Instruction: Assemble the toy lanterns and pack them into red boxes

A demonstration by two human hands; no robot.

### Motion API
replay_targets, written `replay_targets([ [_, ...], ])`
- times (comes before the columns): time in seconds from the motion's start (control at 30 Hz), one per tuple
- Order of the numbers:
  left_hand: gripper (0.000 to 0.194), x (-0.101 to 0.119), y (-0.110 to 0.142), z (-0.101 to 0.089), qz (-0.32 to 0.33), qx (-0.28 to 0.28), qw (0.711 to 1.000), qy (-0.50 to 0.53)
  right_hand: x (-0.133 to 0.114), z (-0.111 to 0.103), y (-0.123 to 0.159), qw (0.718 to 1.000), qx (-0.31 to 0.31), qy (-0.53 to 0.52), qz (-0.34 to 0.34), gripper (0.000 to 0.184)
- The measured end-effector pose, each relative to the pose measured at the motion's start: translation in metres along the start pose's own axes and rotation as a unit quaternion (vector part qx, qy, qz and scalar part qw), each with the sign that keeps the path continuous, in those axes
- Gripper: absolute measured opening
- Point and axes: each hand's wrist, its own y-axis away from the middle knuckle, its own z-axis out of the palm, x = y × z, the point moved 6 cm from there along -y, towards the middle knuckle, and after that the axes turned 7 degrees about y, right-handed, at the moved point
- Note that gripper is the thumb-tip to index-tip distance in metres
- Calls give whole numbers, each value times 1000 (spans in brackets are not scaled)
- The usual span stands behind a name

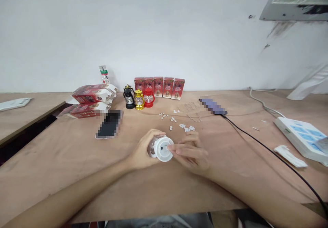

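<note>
Lying on its side in my left hand [143,152] is a small white lantern [159,155] with a clear body, much like the little lanterns at the back. Its round white base faces me and shows a small dark opening in the middle. My left fingers wrap around the clear body. The thumb and fingertips of my right hand [193,154] are pinched together at the base, touching it beside the opening. Whatever they pinch, if anything, is too small to make out. Several small round discs [171,128] and white plastic pieces [187,128] lie just beyond my hands.
Black [130,101], gold [139,101] and red [149,99] lanterns stand by upright red boxes [158,87]. Flattened cartons [89,99] are stacked left, behind a phone [110,124]. A cabled phone [213,106] and a white box [302,137] lie right.
</note>
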Motion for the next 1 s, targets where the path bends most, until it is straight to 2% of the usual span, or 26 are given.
replay_targets([
  [0.13, 53, 0, 1, 0, 1, -3, 1000, -8, 2, 3, 2, 999, -32, -3, 27, 35],
  [0.3, 52, 0, 1, 0, 14, -2, 1000, -27, 0, 1, 0, 999, 14, 27, 35, 40],
  [0.43, 49, 0, 0, -2, 7, 13, 999, -45, 3, 3, 1, 997, 10, 59, 48, 33],
  [0.53, 47, -1, 0, -3, -14, 24, 997, -68, 8, 5, 3, 997, 6, 26, 76, 28],
  [0.6, 47, 0, 0, -3, -14, 29, 996, -79, 13, 7, 5, 993, -2, -14, 120, 24],
  [0.7, 47, 0, 0, -4, -5, 36, 995, -90, 23, 13, 9, 970, -13, -90, 224, 18],
  [0.8, 47, 1, 0, -5, 4, 41, 994, -104, 32, 21, 12, 933, -16, -176, 313, 20],
  [0.9, 47, 2, 1, -5, 4, 43, 992, -118, 38, 27, 13, 900, -16, -245, 360, 23],
  [1.0, 48, 2, 2, -6, 0, 45, 990, -134, 40, 30, 14, 887, -13, -270, 374, 24],
])
